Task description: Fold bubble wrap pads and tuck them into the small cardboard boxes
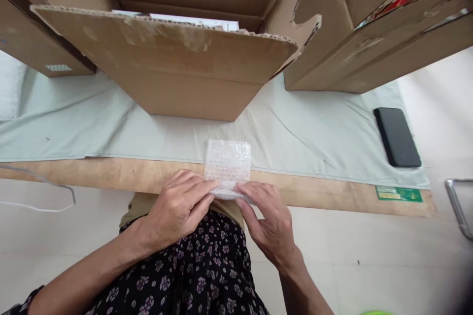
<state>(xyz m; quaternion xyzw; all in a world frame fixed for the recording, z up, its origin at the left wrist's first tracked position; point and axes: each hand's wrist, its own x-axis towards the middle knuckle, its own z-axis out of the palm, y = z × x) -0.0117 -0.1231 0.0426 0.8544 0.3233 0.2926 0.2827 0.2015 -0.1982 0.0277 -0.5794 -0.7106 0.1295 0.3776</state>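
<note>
Is blocked ahead by the middle carton [195,91] and right-hand box [354,66]; runs free sideways over the cloth [314,145], rightward as far as the black device [397,137]; lies open above the bubble wrap [227,160].

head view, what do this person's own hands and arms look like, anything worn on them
The left grip and right grip are bare human hands, no gloves or rings visible. The left forearm and right forearm are also bare; a dark, pale-patterned sleeve shows on the left arm.
</note>
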